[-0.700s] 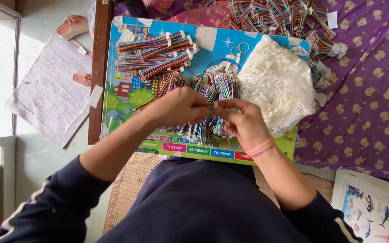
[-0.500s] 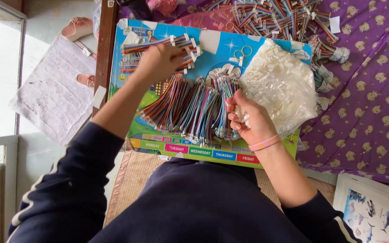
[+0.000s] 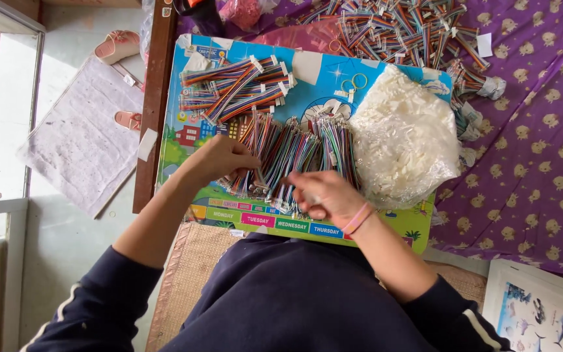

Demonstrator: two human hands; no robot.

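As seen from above: a person sits over a colourful board [image 3: 386, 225] laid across the lap, both hands at a fan of wires [image 3: 294, 156] in the middle of the frame.
Left hand [image 3: 219, 160]: left of centre, palm down, fingers curled over the left edge of the fan; grip looks loosely closed on a few wires, but the fingertips are hidden, so I cannot tell for sure.
Right hand [image 3: 324, 195]: just below centre, at the lower ends of the wires; thumb and fingers pinched narrow together on the wire ends. A pink band [image 3: 358, 220] sits on its wrist.
Wires: many thin multicoloured leads, spread fanwise on the board between the two hands.
Bundles [image 3: 236, 91]: finished rainbow ribbon bundles with white plugs, upper left part of the board, apart from the hands.
Bag [image 3: 405, 140]: clear plastic bag of small white parts, right of the fan, touching its right edge.
Rings [image 3: 353, 83]: small yellow rubber rings, on the board above the fan.
Heap [image 3: 405, 29]: more bundles piled on purple cloth [image 3: 542, 150], top of the frame.
Sandals [image 3: 118, 45]: on the floor, upper left.
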